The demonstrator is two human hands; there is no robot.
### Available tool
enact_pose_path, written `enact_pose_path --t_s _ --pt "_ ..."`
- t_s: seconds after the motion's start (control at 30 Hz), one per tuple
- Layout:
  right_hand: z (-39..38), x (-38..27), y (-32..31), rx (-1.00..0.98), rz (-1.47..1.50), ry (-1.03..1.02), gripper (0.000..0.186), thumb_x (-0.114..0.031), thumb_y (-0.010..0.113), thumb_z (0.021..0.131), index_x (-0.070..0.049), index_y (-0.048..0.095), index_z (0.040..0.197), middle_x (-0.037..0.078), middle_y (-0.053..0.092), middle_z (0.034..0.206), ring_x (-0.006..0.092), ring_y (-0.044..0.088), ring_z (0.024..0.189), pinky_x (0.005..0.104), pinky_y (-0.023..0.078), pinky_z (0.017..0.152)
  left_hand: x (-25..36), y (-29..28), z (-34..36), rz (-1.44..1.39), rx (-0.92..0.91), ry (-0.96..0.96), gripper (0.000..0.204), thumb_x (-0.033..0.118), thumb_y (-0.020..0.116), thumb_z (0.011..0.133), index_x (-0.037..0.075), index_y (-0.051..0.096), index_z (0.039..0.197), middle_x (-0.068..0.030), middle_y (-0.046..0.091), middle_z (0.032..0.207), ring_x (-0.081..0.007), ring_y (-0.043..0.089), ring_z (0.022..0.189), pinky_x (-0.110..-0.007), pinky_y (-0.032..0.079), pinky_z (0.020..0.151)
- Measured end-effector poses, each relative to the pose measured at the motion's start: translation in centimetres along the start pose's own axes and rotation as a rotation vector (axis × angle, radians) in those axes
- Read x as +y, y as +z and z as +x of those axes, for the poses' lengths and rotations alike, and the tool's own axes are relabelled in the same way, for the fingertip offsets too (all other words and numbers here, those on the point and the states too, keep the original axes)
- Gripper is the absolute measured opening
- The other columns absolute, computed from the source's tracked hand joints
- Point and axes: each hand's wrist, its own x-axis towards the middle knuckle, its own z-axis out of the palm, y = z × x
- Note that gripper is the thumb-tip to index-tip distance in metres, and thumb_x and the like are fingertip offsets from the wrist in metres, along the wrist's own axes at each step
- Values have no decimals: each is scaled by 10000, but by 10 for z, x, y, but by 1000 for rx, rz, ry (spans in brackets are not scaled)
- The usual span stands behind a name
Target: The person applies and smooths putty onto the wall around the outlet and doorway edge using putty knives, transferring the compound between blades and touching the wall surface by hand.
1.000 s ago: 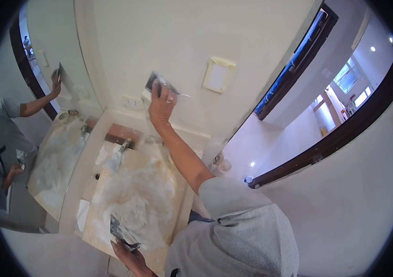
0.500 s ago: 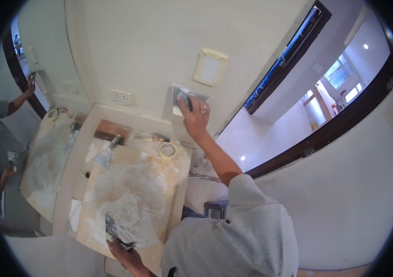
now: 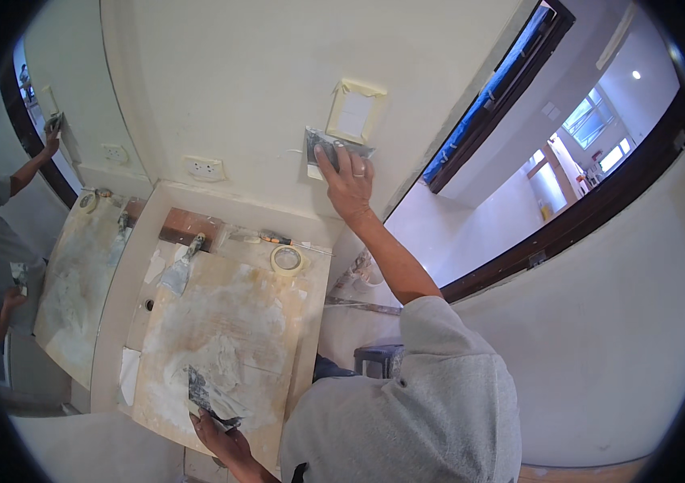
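Right hand [image 3: 348, 183] presses a wide putty knife [image 3: 334, 147] flat against the wall [image 3: 222, 88] just below the taped switch plate [image 3: 354, 113]; left hand [image 3: 226, 439] grips a second blade [image 3: 209, 398] over the plaster-smeared board [image 3: 230, 322].

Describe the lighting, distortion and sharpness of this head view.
Head view: strong fisheye, with a black rim around the picture and the dark door frame bowed; even daylight on the wall, the window beyond blown out; the right hand with its putty knife is fairly sharp, the left hand near the lower edge softer.
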Motion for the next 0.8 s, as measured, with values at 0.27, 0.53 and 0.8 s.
enact_pose_path --t_s 0.27,0.53,0.8 --pt "-57 -36 1 -223 168 -79 638 -93 641 830 -252 580 1445 66 551 1353 244 505 1194 457 389 1013 9 3 -1 -15 23 23 720 264 604 1024 -63 276 1575 -206 477 1496 -286 503 1346 -386 417 1116" --pt "-29 -11 -55 -179 90 41 603 -70 624 832 -285 638 1396 70 592 1304 245 544 1156 466 379 1017 -2 -13 6 -48 117 4 698 270 592 1032 -51 291 1573 -205 499 1483 -282 525 1329 -387 428 1107" --pt "-11 41 -47 -123 -52 -118 587 -142 615 855 -340 621 1407 56 610 1298 242 540 1157 439 386 1028 -1 -9 12 -1 93 -22 792 298 609 1011 -19 206 1615 -209 435 1562 -319 494 1386 -447 419 1109"
